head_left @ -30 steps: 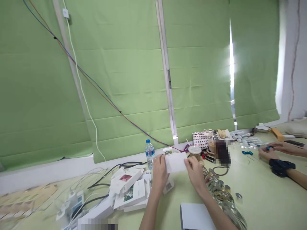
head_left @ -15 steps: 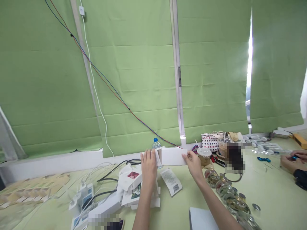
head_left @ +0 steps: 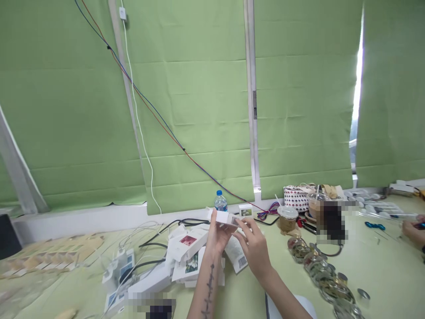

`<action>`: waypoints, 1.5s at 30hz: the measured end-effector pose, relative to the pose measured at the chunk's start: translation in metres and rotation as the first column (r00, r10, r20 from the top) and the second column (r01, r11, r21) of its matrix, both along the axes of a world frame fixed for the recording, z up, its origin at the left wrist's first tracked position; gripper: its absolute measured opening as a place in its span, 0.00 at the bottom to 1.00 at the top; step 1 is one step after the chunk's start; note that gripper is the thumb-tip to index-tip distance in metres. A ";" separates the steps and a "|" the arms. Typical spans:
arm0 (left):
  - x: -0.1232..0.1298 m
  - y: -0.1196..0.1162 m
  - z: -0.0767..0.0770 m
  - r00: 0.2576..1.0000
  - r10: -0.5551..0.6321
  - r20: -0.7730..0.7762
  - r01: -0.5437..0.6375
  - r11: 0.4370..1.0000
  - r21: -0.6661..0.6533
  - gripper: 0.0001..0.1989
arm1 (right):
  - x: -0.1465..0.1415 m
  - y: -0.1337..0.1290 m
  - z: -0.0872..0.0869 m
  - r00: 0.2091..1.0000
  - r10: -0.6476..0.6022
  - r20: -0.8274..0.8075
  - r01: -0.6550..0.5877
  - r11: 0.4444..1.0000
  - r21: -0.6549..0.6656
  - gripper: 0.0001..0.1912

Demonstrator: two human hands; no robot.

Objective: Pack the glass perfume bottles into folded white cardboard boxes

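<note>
My left hand, palm turned up, is wrapped round a small white cardboard box held above the table. The fingertips of my right hand are closed on the right end of that box; what exactly they pinch there is hidden. Below and left lies a pile of flattened white printed boxes with flower pictures. A white pouch with a barcode lies under my hands, partly covered by them. Just behind stands a water bottle with a blue cap, and a small white box sits beside it.
Power strips with plugs and cables lie on the left. On the right are a lidded cup, a row of small glass jars and blue scissors. Another person's hand is at the right edge.
My left hand has rolled palm up under the white box, which is now tilted and seen end-on. My right hand has come in closer to my left. The view has shifted slightly left.
</note>
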State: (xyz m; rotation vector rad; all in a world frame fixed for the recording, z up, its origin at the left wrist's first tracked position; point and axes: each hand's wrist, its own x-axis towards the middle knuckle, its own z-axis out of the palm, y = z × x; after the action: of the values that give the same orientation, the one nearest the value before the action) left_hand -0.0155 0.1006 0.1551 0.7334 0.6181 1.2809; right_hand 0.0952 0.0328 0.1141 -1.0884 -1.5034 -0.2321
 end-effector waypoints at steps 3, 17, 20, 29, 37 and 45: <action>0.008 -0.002 -0.003 0.996 -0.038 0.079 0.042 0.998 -0.052 0.17 | 0.004 0.004 0.001 0.995 -0.097 0.015 0.096 0.995 0.013 0.14; 0.026 0.005 -0.026 0.961 0.275 -0.038 -0.272 0.960 0.061 0.22 | 0.009 0.015 -0.013 0.994 -0.104 -0.028 0.089 0.941 -0.326 0.09; 0.023 0.014 -0.034 0.920 0.358 -0.159 -0.329 0.927 0.181 0.26 | 0.018 0.024 -0.011 0.998 -0.053 -0.024 0.039 0.914 -0.403 0.12; -0.003 0.031 -0.053 0.602 0.367 -0.709 -0.123 0.920 0.372 0.38 | 0.104 0.099 0.013 0.940 -0.259 0.220 0.339 0.768 -0.544 0.13; 0.008 0.008 -0.052 0.359 0.522 -0.773 -0.029 0.835 0.550 0.21 | 0.095 0.176 -0.010 0.871 -0.018 0.492 0.366 0.692 -0.623 0.17; 0.007 0.005 -0.041 0.505 0.540 -0.674 0.007 0.778 0.628 0.15 | 0.095 0.163 -0.001 0.893 0.064 0.446 0.238 0.774 -0.587 0.17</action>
State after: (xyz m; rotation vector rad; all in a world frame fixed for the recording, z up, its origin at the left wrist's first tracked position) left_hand -0.0082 0.1060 0.1138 1.8954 1.1997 1.3851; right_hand 0.1903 0.1954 0.1133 -1.7388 -2.0212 -0.0283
